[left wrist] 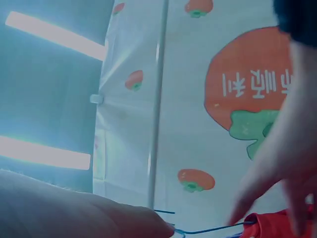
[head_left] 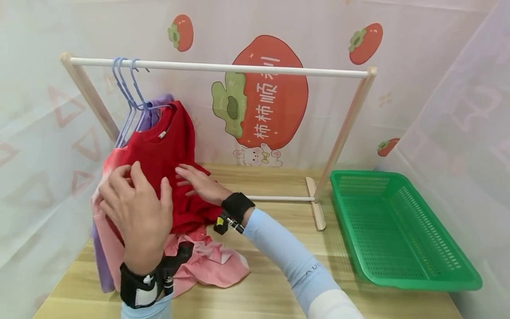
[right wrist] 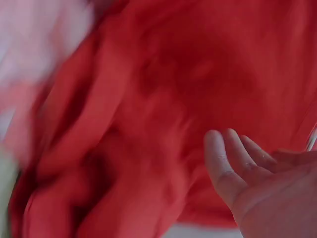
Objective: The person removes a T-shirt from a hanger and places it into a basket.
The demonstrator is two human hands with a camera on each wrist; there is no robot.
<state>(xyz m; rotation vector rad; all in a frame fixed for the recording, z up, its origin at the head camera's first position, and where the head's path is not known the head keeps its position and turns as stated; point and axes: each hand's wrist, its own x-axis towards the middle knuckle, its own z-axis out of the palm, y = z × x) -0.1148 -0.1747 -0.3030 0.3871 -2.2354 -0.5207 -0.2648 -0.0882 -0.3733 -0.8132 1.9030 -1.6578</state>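
A red long-sleeved top (head_left: pixel 149 153) hangs on a light blue hanger (head_left: pixel 137 84) at the left part of the rack's rail. Behind it hang a pink and white garment (head_left: pixel 107 248) and a purple one (head_left: pixel 101 261); pink cloth (head_left: pixel 215 266) spreads over the table below. My left hand (head_left: pixel 137 212) is in front of the red top's left side, fingers spread and loosely bent, holding nothing. On the other side my right hand (head_left: pixel 203 184) has its fingers extended close to the red cloth (right wrist: pixel 143 163). Whether either hand touches the cloth I cannot tell.
A wooden rack with a white rail (head_left: pixel 247 68) stands across the table (head_left: pixel 275 257). To its right sits a green perforated basket (head_left: pixel 398 230). Printed cloth walls (head_left: pixel 334 115) enclose the back and both sides.
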